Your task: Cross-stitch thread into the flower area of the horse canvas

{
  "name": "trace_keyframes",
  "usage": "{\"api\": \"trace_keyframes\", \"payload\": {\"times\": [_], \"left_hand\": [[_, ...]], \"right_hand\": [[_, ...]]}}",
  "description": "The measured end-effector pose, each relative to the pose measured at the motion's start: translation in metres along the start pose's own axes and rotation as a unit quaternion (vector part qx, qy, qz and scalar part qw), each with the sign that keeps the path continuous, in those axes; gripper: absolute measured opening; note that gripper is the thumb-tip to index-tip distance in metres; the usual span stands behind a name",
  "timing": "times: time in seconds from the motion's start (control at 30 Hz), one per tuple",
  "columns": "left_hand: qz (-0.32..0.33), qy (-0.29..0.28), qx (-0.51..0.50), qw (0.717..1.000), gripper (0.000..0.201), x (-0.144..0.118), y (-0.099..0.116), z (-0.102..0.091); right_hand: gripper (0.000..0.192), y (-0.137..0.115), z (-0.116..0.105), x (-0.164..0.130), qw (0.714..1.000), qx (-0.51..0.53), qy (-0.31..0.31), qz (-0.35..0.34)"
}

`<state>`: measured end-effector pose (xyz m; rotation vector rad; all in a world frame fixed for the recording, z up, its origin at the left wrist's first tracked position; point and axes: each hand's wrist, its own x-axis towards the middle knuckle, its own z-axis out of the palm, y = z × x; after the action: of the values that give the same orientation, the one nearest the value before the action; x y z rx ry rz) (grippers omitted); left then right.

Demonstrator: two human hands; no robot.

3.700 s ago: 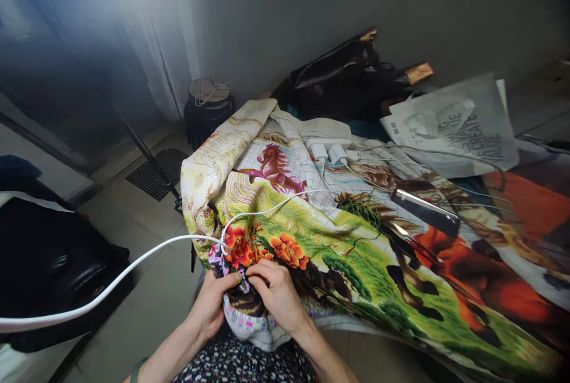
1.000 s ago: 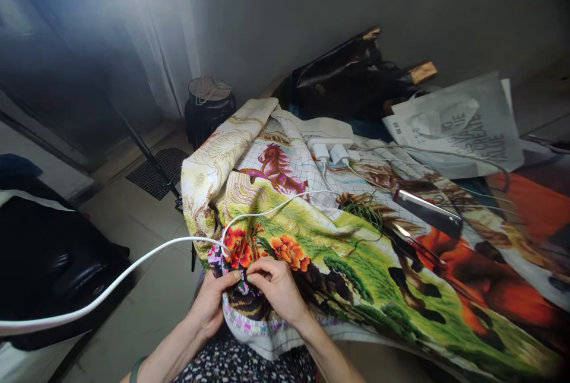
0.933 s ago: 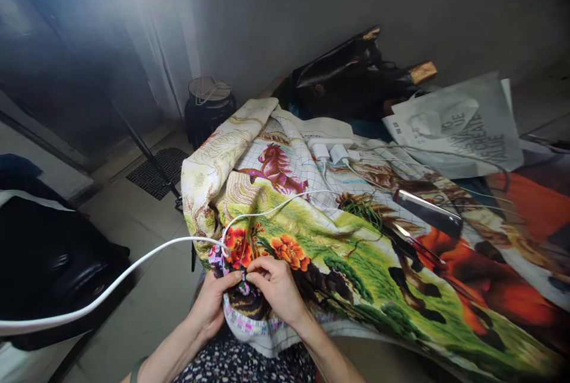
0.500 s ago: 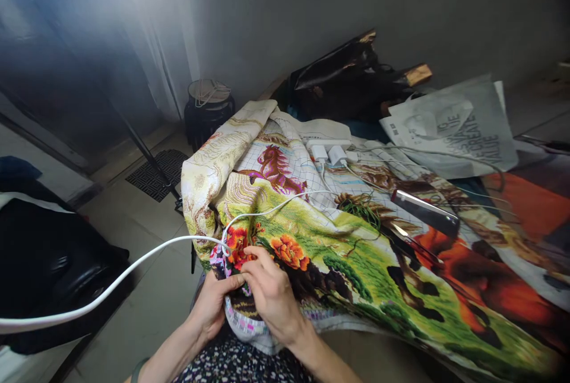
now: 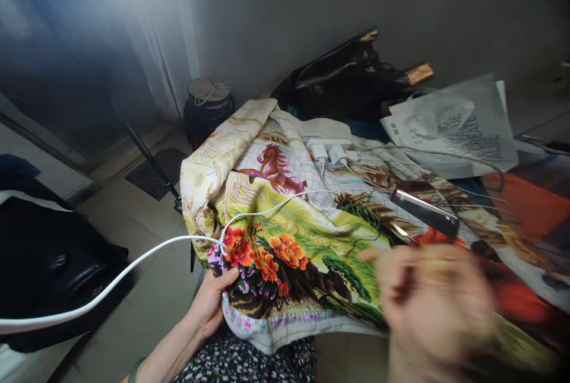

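Embroidered cloth (image 5: pixel 312 240): large cross-stitch piece, horses, orange flowers, green ground; spread over the table, its near edge hanging into the person's lap. All places below are given relative to this cloth.

Left hand (image 5: pixel 211 306): at the cloth's near-left corner, thumb on top beside the orange flowers, fingers tucked under the edge, pinching the fabric.

Right hand (image 5: pixel 431 306): raised above the cloth's near-right part, heavily blurred. Fingers look loosely curled; cannot tell whether it is holding anything. Not clearly touching the cloth.

White cable (image 5: pixel 133 267): comes in from the left, loops at the cloth's near-left corner just above the left thumb, then runs across the cloth toward its far side.

White chargers (image 5: pixel 329 151): lying on the cloth's far middle, on the gridded unstitched part, just right of the purple horse.

Dark flat bar (image 5: pixel 425 212): lying on the cloth's right half, slanted, beyond the right hand.

Green thread bundle (image 5: pixel 363 208): on the cloth's centre, between chargers and bar.

White printed bag (image 5: pixel 458 130): beyond the cloth's far-right edge.

Black bag (image 5: pixel 351 83): beyond the cloth's far edge, against the wall.
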<state>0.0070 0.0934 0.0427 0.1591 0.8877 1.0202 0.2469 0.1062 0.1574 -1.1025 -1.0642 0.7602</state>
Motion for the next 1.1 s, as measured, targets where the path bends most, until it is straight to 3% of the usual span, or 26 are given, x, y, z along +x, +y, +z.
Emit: {"api": "trace_keyframes", "payload": {"times": [0.07, 0.13, 0.23, 0.33, 0.7, 0.8, 0.93, 1.0, 1.07, 1.1], "left_hand": [[-0.001, 0.003, 0.000, 1.000, 0.057, 0.000, -0.001, -0.001], [-0.001, 0.008, 0.002, 1.000, 0.055, 0.000, -0.001, -0.001], [0.000, 0.014, 0.005, 1.000, 0.050, 0.000, -0.001, -0.001], [-0.001, 0.015, 0.007, 1.000, 0.045, 0.000, -0.001, -0.001], [0.005, 0.017, 0.020, 1.000, 0.037, 0.001, -0.001, -0.002], [0.018, 0.018, 0.037, 0.999, 0.033, 0.002, -0.002, -0.001], [0.033, 0.019, 0.046, 0.998, 0.033, 0.002, -0.004, -0.001], [0.039, 0.018, 0.036, 0.998, 0.035, 0.001, -0.005, 0.000], [0.038, 0.024, 0.025, 0.999, 0.036, 0.001, -0.005, 0.000], [0.036, 0.029, 0.019, 0.999, 0.036, 0.001, -0.005, 0.001]], "right_hand": [[0.015, 0.030, 0.022, -0.020, 0.992, -0.010, -0.095, 0.080], [0.015, 0.056, 0.041, -0.039, 0.959, -0.070, -0.223, 0.162], [0.018, 0.080, 0.060, -0.058, 0.919, -0.199, -0.310, 0.142], [0.022, 0.086, 0.069, -0.063, 0.903, -0.263, -0.324, 0.098], [0.023, 0.083, 0.076, -0.057, 0.869, -0.346, -0.350, 0.060], [0.023, 0.080, 0.078, -0.059, 0.835, -0.416, -0.358, 0.038], [0.019, 0.080, 0.091, -0.068, 0.762, -0.536, -0.361, 0.024], [0.019, 0.080, 0.101, -0.072, 0.739, -0.570, -0.357, 0.027], [0.023, 0.079, 0.106, -0.073, 0.747, -0.570, -0.341, 0.031], [0.026, 0.077, 0.105, -0.073, 0.768, -0.549, -0.330, 0.028]]}}
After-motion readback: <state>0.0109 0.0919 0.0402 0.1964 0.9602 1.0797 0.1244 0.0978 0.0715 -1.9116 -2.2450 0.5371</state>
